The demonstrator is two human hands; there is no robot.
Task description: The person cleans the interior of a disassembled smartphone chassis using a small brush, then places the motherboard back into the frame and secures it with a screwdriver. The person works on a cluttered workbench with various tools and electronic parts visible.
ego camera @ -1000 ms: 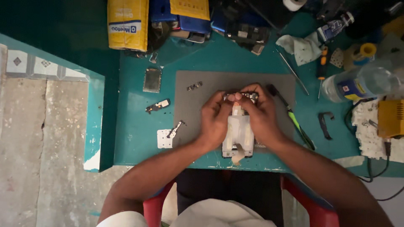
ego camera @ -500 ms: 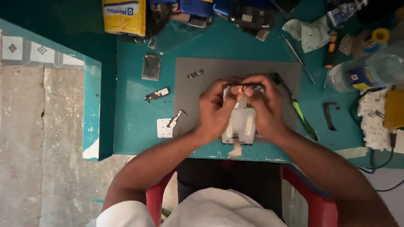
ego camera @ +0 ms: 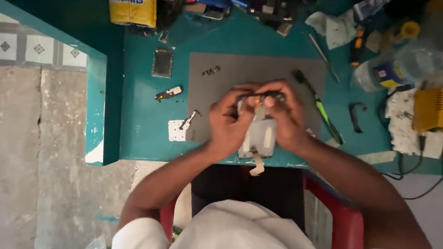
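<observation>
Fingertips of left hand (ego camera: 229, 121) and right hand (ego camera: 285, 115) pinch a small dark strip-shaped component (ego camera: 262, 97), long axis left-right, at the far end of a pale rectangular phone chassis (ego camera: 258, 136). Chassis lies lengthwise toward body, on grey work mat (ego camera: 258, 69).

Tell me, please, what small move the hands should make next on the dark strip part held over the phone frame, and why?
Probably ease the small dark part down onto the top edge of the pale phone frame. Both the left hand and right hand pinch that part just above the frame on the grey mat, and the frame's flex ribbon hangs over the table's edge, so a slow, small move seems safest.
</observation>
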